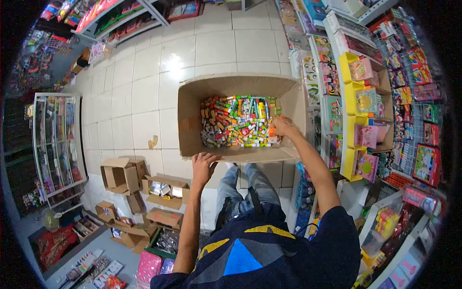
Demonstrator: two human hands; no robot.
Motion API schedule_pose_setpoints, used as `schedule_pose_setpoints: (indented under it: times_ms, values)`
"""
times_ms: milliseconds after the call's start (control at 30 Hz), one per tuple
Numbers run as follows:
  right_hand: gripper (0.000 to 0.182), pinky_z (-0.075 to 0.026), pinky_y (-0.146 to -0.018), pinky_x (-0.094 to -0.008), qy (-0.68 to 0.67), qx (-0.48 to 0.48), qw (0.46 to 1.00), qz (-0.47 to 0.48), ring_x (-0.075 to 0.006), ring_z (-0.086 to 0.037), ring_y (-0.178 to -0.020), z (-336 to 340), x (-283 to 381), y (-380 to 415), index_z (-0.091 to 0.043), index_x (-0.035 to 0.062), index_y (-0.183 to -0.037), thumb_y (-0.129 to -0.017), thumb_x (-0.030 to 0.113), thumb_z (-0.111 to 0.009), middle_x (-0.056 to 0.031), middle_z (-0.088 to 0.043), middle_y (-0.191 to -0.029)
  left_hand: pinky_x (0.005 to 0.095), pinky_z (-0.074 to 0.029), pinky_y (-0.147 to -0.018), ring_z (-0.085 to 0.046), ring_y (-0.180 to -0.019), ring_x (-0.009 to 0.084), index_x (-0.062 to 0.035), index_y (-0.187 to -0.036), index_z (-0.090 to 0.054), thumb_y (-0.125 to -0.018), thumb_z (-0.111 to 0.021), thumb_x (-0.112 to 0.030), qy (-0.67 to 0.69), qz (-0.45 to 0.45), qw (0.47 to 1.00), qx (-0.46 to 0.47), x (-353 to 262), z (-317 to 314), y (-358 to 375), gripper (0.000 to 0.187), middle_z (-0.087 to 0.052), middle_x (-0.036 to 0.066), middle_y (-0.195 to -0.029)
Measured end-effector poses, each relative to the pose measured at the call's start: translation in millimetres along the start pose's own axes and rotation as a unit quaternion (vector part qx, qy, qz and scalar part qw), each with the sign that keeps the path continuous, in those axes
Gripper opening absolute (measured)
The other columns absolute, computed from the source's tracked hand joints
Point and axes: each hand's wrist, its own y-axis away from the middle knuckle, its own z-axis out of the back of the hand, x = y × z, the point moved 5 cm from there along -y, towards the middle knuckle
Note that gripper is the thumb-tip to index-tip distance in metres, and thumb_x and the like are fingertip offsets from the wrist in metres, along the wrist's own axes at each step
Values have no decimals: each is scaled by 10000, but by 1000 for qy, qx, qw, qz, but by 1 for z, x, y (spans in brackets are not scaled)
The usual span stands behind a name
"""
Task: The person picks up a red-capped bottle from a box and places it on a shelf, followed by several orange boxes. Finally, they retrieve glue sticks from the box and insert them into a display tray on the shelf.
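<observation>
A large open cardboard box [188, 115] stands on the floor before me, its bottom covered with many small, colourful capped tubes that look like glue sticks [240, 118]. My left hand [205, 163] grips the box's near rim at the left, fingers hooked over the edge. Inside the box, at its right side, my right hand [284, 127] reaches down among the tubes. Its fingers are closed around an orange-and-white glue stick [272, 132], partly hidden by the hand.
Shelves of packaged goods [368, 96] run close along the right. Smaller open cartons [166, 191] stand on the floor at lower left, near a glass-fronted cabinet [60, 144]. Pale tiles [139, 82] stretch beyond the box, with a torn scrap [153, 141] lying left of it.
</observation>
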Motion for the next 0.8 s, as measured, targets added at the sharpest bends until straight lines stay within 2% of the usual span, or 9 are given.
schedule_pose_setpoints:
  times_ms: [100, 133, 267, 367, 400, 533, 667, 767, 800]
  values:
    - [196, -509, -771, -396, -85, -55, 991, 87, -339, -624, -841, 28, 24, 11, -709, 30, -773, -621, 150, -674, -192, -648, -868, 407, -340, -878, -525, -1008, 217, -238, -1226, -562, -724, -719, -312, -28, 31, 999, 33, -5, 3, 5, 531, -632, -17, -1046]
    - [274, -494, -816, -381, -85, -63, 991, 85, -322, -609, -892, 37, 33, 18, -723, 47, -865, -628, 183, -704, -174, -632, -938, 464, -336, -902, -509, -1059, 247, -231, -1346, -435, -730, -711, -445, -5, 29, 995, 91, -1, -2, 6, 708, -595, 43, -1128]
    - [363, -475, -812, -371, -90, -86, 973, 193, -288, -586, -908, 88, 96, 66, -705, 20, -871, -618, 267, -787, -121, -614, -966, 545, -323, -932, -479, -1159, 311, -191, -1373, -383, -775, -640, -560, 57, 72, 985, 145, -18, 11, -10, 748, -511, 118, -1274]
    - [349, -473, -808, -385, -118, -99, 962, 224, -295, -587, -898, 112, 132, 96, -705, 23, -875, -630, 257, -787, -128, -614, -950, 538, -316, -947, -483, -1164, 340, -172, -1370, -381, -781, -635, -557, 168, 52, 973, 148, -38, 23, -33, 749, -496, 114, -1310]
    - [350, -470, -846, -378, -133, -76, 966, 209, -299, -588, -940, 118, 142, 105, -704, 34, -901, -640, 252, -789, -137, -610, -1022, 512, -325, -980, -478, -1192, 325, -126, -1385, -349, -810, -648, -494, 161, 25, 975, 150, -44, 28, -40, 745, -443, 145, -1365]
    - [382, -487, -851, -327, -160, -115, 947, 255, -238, -600, -948, 135, 180, 139, -683, 11, -960, -672, 229, -806, -156, -541, -1163, 405, -341, -1031, -409, -1260, 239, -60, -1428, -251, -862, -658, -321, 446, 24, 872, 199, -62, 22, -63, 744, -368, 179, -1401]
    - [349, -476, -842, -302, -215, -135, 925, 282, -210, -588, -946, 147, 216, 173, -677, 14, -972, -708, 213, -789, -137, -539, -1159, 301, -296, -1044, -331, -1266, 162, -10, -1450, -168, -956, -527, -213, 498, -70, 830, 243, -85, 31, -66, 643, -336, 94, -1401]
    - [329, -452, -865, -296, -266, -140, 914, 274, -200, -574, -971, 144, 220, 186, -680, 21, -972, -729, 218, -779, -136, -538, -1180, 306, -309, -1037, -342, -1258, 162, -17, -1454, -161, -965, -508, -236, 535, -48, 805, 253, -97, 38, -53, 638, -342, 89, -1396]
    - [327, -441, -880, -300, -273, -146, 914, 264, -202, -563, -1003, 142, 220, 190, -679, 22, -978, -736, 220, -775, -138, -535, -1193, 305, -313, -1033, -353, -1243, 158, -40, -1453, -185, -975, -487, -249, 512, -46, 820, 251, -99, 40, -47, 603, -354, 84, -1381]
